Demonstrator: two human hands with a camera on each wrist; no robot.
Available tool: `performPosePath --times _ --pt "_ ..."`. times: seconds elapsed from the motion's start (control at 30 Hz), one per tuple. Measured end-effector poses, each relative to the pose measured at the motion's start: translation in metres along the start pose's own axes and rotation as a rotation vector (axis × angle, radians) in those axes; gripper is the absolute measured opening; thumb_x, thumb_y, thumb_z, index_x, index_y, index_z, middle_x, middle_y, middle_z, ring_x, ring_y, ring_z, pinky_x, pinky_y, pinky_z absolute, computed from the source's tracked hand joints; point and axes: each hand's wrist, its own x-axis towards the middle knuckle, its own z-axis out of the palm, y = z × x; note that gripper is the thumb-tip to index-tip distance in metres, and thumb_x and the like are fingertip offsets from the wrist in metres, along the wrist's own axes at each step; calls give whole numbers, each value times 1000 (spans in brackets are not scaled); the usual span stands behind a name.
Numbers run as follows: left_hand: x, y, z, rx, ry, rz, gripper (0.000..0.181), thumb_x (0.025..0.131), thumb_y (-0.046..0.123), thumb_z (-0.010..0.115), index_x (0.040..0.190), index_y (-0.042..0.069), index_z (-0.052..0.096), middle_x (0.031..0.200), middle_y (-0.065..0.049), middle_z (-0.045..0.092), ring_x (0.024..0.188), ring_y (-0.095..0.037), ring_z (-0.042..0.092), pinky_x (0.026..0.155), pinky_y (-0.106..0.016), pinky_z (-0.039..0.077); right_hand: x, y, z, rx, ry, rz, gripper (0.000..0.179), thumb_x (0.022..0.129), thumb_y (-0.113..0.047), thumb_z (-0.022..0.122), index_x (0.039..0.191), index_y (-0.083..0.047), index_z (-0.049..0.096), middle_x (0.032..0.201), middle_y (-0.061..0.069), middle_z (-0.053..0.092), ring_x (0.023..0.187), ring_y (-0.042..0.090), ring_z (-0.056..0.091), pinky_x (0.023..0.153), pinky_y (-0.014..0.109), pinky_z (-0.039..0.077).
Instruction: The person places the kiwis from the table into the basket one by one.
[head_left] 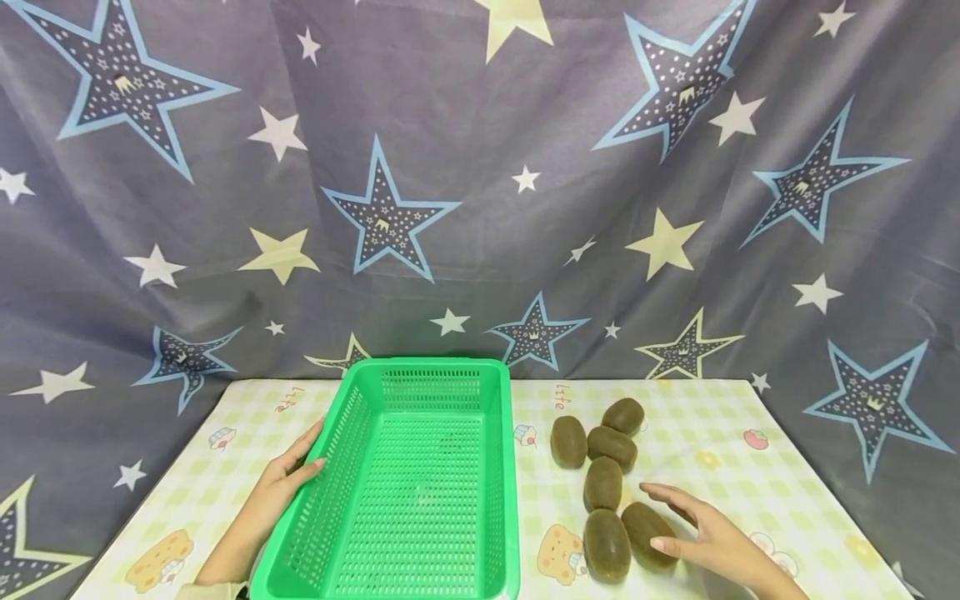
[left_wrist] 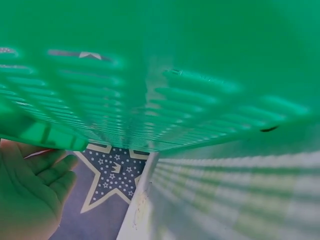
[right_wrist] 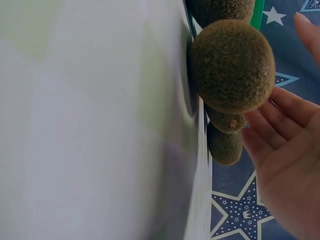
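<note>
A green plastic basket (head_left: 420,492) with slotted sides stands on the cloth-covered table. My left hand (head_left: 281,479) holds its left rim, the thumb at the top edge and the fingers on the outer side; in the left wrist view the fingers (left_wrist: 55,172) lie just below the lip. Several brown, fuzzy kiwis (head_left: 602,483) lie right of the basket in an uneven row. My right hand (head_left: 701,533) is spread beside the nearest right kiwi (head_left: 647,533), thumb and fingers apart. The right wrist view shows this kiwi (right_wrist: 232,65) close to the fingertips, with other kiwis partly hidden behind.
A pale checked tablecloth (head_left: 750,483) with cartoon prints covers the table. Behind it hangs a grey curtain (head_left: 480,233) with stars, meeting the table's back edge close behind the basket. The table's sides slope away at left and right.
</note>
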Motion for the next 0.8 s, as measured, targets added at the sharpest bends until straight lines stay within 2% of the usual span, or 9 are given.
performPosePath --times 0.17,0.37,0.53,0.63,0.8 --pt "1 0 1 -3 2 21 58 98 12 48 148 -3 21 152 -28 11 120 21 28 90 -4 32 0 -1 -2 65 -93 -52 57 86 -5 65 138 -1 43 134 22 49 124 -8 36 97 10 30" --pt "1 1 1 17 4 21 58 98 13 48 148 -2 22 154 -24 14 120 20 26 91 -3 29 1 2 -4 118 -138 -78 60 85 -3 65 139 4 40 137 26 44 125 -4 38 98 12 31" --pt "0 0 0 12 14 21 58 98 12 48 148 -2 22 154 -23 14 120 20 27 91 -4 29 5 8 -6 140 -175 -36 61 85 -4 65 140 2 39 139 30 40 122 -3 41 94 15 35" --pt "0 0 0 6 14 31 57 98 11 48 148 -3 22 153 -25 14 120 20 28 91 -4 30 6 12 -7 179 -212 -16 61 86 -3 64 140 4 37 139 34 37 123 -4 40 94 15 35" --pt "-1 -1 2 4 20 19 57 98 12 48 148 -2 23 154 -22 16 119 20 28 90 -4 31 6 16 -8 230 -262 17 62 87 -3 63 141 5 35 140 36 32 123 -7 38 94 15 34"
